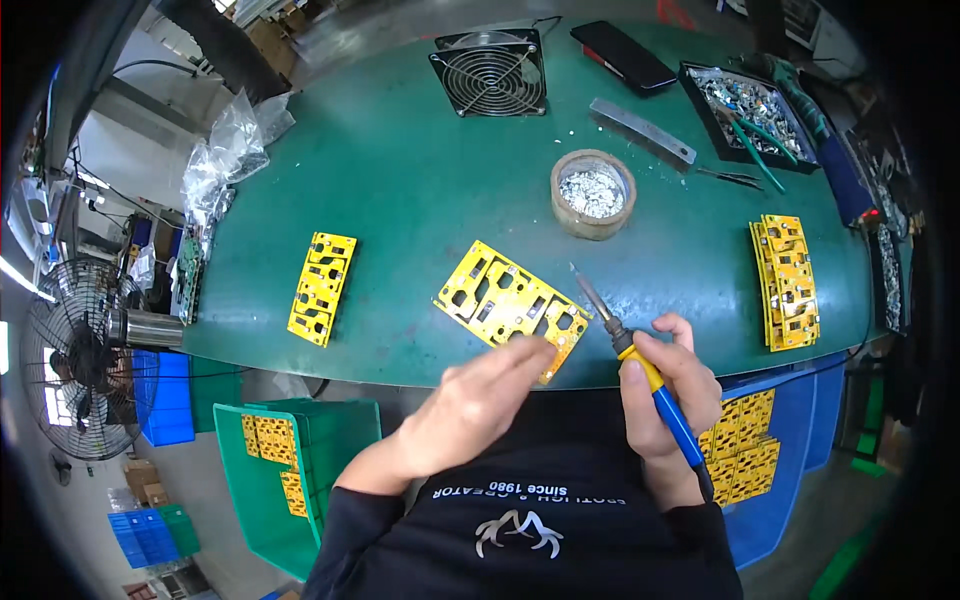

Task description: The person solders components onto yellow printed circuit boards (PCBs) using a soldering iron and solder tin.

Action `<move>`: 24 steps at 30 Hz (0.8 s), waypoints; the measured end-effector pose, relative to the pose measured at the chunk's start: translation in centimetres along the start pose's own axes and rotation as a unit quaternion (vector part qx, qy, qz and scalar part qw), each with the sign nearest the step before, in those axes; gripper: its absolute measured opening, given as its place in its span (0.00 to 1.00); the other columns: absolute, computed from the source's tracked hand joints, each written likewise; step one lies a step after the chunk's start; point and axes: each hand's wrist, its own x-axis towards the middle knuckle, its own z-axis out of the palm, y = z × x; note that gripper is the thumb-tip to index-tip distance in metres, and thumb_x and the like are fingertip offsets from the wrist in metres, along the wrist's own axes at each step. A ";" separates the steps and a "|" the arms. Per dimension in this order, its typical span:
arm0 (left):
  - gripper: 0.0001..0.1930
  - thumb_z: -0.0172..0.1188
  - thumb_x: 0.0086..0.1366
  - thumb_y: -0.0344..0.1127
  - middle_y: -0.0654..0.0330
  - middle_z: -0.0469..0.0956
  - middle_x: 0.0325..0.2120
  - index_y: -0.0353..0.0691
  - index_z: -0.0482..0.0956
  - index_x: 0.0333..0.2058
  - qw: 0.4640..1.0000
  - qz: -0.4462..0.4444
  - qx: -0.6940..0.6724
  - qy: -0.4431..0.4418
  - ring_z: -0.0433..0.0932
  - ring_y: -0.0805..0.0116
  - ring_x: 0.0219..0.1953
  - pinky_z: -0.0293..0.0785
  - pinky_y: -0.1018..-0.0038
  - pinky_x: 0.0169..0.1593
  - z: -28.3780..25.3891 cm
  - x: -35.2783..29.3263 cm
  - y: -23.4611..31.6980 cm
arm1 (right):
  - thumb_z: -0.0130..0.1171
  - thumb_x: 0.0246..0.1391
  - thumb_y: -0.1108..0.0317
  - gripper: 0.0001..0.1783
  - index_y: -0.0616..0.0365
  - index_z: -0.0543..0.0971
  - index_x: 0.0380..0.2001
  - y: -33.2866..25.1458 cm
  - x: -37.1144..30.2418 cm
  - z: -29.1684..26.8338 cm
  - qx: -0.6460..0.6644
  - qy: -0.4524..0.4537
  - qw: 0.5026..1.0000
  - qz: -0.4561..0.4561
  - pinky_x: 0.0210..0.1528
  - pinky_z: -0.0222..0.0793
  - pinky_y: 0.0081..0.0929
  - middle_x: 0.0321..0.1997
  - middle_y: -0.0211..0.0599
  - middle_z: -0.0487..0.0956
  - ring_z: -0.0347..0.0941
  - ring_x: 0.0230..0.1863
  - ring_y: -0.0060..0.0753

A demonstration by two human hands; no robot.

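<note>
My right hand [672, 385] is closed round a soldering iron [672, 410] with a blue and yellow handle. Its bare metal tip points up and left, over the green table and just right of a yellow circuit board [492, 292]. That board, full of cut-outs, lies slanted near the table's front edge. At its near edge, my left hand [480, 400] has its fingers pressed together on the board and covers part of it; the thumb is hidden. Another yellow board [323, 288] lies flat to the left. On the right stands a small stack of yellow boards [787, 283].
A round pot [592, 228] of silvery bits stands behind the iron. Farther back are a fan [492, 80], a phone [622, 55], a metal bar [645, 132] and a black tray [735, 150] with pliers. Below the edge, green [350, 430] and blue bins [765, 530] hold boards.
</note>
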 end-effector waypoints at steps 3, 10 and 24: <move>0.16 0.65 0.62 0.19 0.46 0.84 0.47 0.32 0.82 0.49 0.995 -0.019 0.060 0.073 0.86 0.45 0.46 0.86 0.60 0.46 -0.4 2.3 -1.4 | 0.69 0.50 0.80 0.12 0.67 0.84 0.41 -0.1 -0.2 -0.3 -0.006 0.001 1.000 0.005 0.55 0.76 0.47 0.26 0.40 0.85 0.81 0.24 0.32; 0.15 0.62 0.66 0.24 0.49 0.83 0.50 0.33 0.82 0.51 0.991 -0.031 0.134 0.007 0.85 0.45 0.46 0.84 0.61 0.48 -2.5 4.7 -4.9 | 0.69 0.50 0.80 0.13 0.67 0.84 0.41 0.0 0.0 0.0 -0.008 0.001 1.000 -0.003 0.56 0.76 0.48 0.26 0.39 0.85 0.82 0.26 0.33; 0.08 0.65 0.67 0.29 0.44 0.81 0.33 0.32 0.80 0.41 0.964 -0.247 0.080 0.054 0.82 0.44 0.34 0.78 0.57 0.38 -4.2 0.2 -3.4 | 0.68 0.53 0.80 0.13 0.68 0.84 0.43 1.0 0.9 0.1 -0.020 0.005 1.000 -0.002 0.57 0.76 0.49 0.31 0.42 0.86 0.84 0.30 0.35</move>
